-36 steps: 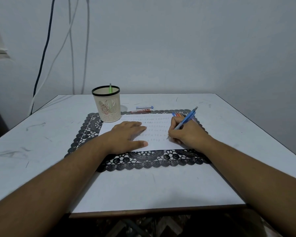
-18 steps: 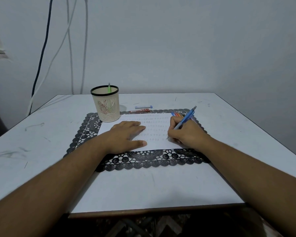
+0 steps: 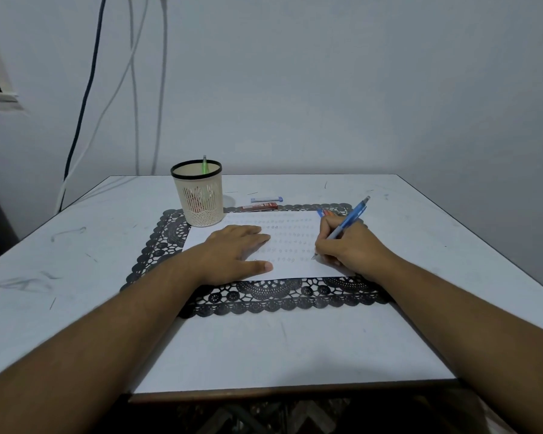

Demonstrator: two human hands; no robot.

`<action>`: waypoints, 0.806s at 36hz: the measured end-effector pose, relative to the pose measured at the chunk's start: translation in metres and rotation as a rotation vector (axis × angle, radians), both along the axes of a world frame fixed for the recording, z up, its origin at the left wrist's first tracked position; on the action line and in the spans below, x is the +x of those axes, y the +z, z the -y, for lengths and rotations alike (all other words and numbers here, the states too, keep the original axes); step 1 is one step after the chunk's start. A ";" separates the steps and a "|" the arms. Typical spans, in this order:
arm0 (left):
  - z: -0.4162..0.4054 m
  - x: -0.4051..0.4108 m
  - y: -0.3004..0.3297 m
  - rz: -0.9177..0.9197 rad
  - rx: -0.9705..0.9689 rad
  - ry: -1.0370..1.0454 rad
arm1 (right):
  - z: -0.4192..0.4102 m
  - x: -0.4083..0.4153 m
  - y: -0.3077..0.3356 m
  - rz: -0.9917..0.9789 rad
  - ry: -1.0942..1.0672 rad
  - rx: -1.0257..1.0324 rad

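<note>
the right grip pinches the blue pen, its tip on the sheet just beside the fingers at the lowest faint rows, so i'd judge little is left, while the left grip lies spread flat opposite.

Paper on mat, pen cup behind-left, 2 lead cases behind.

One sheet, one mat, one cup — two slim cases.
</note>
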State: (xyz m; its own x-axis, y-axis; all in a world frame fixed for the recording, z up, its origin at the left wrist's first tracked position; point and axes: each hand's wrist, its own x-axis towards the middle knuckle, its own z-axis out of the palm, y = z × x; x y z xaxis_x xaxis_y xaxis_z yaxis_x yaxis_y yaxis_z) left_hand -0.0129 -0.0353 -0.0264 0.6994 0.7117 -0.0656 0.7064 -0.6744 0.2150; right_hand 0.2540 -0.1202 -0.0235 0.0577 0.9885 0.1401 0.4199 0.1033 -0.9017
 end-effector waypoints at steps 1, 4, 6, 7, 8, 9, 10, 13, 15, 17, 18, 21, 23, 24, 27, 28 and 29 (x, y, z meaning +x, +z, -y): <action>0.000 0.000 0.000 -0.002 0.003 -0.001 | 0.000 -0.001 0.000 0.011 0.000 0.001; -0.001 0.000 -0.001 -0.006 0.008 -0.003 | -0.001 -0.001 -0.002 0.035 0.000 0.003; -0.001 0.000 -0.001 -0.009 0.011 -0.006 | -0.001 -0.001 -0.002 0.051 0.002 0.009; -0.001 0.000 -0.001 -0.009 0.010 -0.007 | -0.001 -0.001 -0.001 0.057 0.001 0.011; -0.001 0.000 -0.001 -0.006 0.008 -0.006 | -0.002 -0.002 -0.001 0.061 -0.002 0.012; -0.001 0.000 -0.001 -0.003 0.006 -0.004 | -0.002 -0.002 -0.001 0.060 -0.008 0.013; -0.001 0.000 -0.001 -0.002 0.005 -0.002 | -0.002 -0.002 -0.001 0.058 -0.016 0.014; 0.000 0.000 -0.001 -0.003 0.009 -0.003 | -0.001 -0.003 0.000 0.067 -0.037 0.017; 0.000 0.001 -0.001 -0.001 0.007 -0.002 | 0.001 -0.003 0.000 0.071 -0.038 0.015; 0.000 0.001 -0.002 0.001 0.007 -0.002 | 0.002 -0.002 0.000 0.064 -0.026 0.008; -0.001 0.001 -0.002 0.001 0.009 -0.003 | 0.003 -0.002 0.000 0.065 -0.019 0.006; -0.001 0.000 -0.003 0.002 0.012 -0.002 | 0.003 -0.004 0.001 0.086 -0.017 0.015; -0.002 -0.001 -0.003 0.003 0.011 -0.001 | 0.002 -0.005 0.001 0.087 -0.022 0.025; -0.002 0.000 -0.002 0.003 0.011 0.000 | 0.001 -0.005 0.000 0.085 -0.024 0.027; -0.002 0.001 -0.001 -0.006 0.012 0.002 | 0.001 -0.005 0.000 0.084 -0.033 0.024; -0.002 0.001 -0.001 -0.007 0.010 0.002 | 0.001 -0.005 0.001 0.090 -0.037 0.022; -0.001 0.001 -0.001 -0.007 0.006 0.001 | 0.001 -0.005 0.001 0.093 -0.040 0.020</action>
